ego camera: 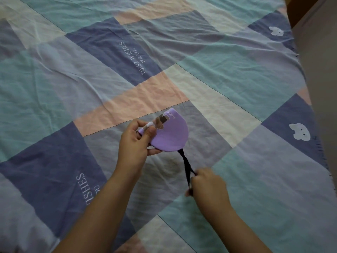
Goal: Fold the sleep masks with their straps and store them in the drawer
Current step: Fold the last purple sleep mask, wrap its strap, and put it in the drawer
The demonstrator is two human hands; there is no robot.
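A purple sleep mask (172, 133) is folded in half into a half-round shape and held just above the bed. My left hand (135, 141) pinches it at its folded left edge, thumb on top, beside a small printed figure. A dark strap (186, 164) runs from the mask's lower right corner down to my right hand (206, 183). That hand is closed on the strap's loop and holds it taut, slightly blurred. No drawer shows in the head view.
A patchwork bedsheet (228, 88) in teal, blue, pink and cream covers the whole bed, wrinkled, with printed words and white bear faces. The bed's right edge (310, 110) runs along a grey floor, with a brown wooden piece at the top right corner.
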